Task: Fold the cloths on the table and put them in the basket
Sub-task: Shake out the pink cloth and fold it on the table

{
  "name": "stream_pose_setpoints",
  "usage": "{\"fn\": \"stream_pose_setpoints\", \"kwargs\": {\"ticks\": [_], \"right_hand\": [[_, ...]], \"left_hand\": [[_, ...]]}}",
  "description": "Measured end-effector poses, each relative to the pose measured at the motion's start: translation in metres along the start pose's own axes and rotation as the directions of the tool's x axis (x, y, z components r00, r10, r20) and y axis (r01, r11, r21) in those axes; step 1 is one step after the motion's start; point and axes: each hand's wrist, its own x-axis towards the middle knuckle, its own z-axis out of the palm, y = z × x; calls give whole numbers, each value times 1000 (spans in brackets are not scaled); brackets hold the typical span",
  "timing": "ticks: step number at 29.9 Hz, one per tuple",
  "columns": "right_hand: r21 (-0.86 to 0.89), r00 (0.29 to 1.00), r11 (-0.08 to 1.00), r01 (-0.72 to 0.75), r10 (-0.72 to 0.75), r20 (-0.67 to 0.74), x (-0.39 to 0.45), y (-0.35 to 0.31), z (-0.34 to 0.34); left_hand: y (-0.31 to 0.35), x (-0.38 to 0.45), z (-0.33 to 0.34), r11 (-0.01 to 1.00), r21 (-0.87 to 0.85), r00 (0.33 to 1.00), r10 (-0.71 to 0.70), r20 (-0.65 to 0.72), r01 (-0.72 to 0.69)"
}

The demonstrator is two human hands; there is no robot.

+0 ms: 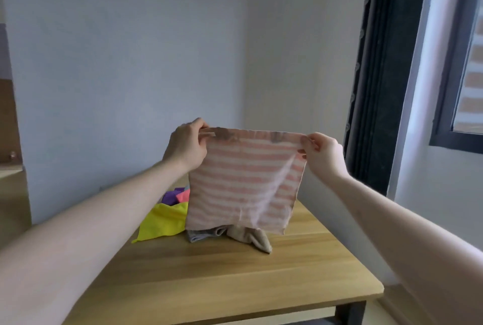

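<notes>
The pink-and-white striped cloth (243,180) hangs in the air above the wooden table (235,280), stretched by its top edge between both hands. The left hand (187,145) pinches the cloth's upper left corner between thumb and curled fingers, and the right hand (322,153) pinches the upper right corner in the same way, so the top edge runs nearly level between them. The cloth falls as one sheet, with a diagonal crease running from its upper right down toward its lower middle, and its bottom edge hangs just above the pile on the table. Behind and below the striped cloth lie the other cloths: a yellow cloth (163,221) spreads to its lower left on the table, a purple cloth (171,196) and a small pink cloth (183,195) sit bunched farther back on that side, a grey cloth (201,235) peeks from under its bottom edge, and a beige cloth (254,241) lies crumpled directly beneath it. Well to the striped cloth's right stand a dark curtain (384,76) and a window (467,63).
</notes>
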Motion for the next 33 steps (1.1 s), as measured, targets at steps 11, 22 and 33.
{"fn": "stream_pose_setpoints", "kwargs": {"ticks": [11, 22, 33], "right_hand": [[-99, 986, 991, 89, -102, -133, 9, -71, -68], [-165, 1000, 986, -18, 16, -14, 26, -49, -57], [-195, 993, 979, 59, -77, -90, 104, -35, -25]], "left_hand": [[64, 26, -71, 1000, -19, 999, -21, -46, 20], [55, 43, -56, 968, 200, 969, -185, 166, 151], [56, 107, -26, 959, 125, 967, -254, -27, 256]]}}
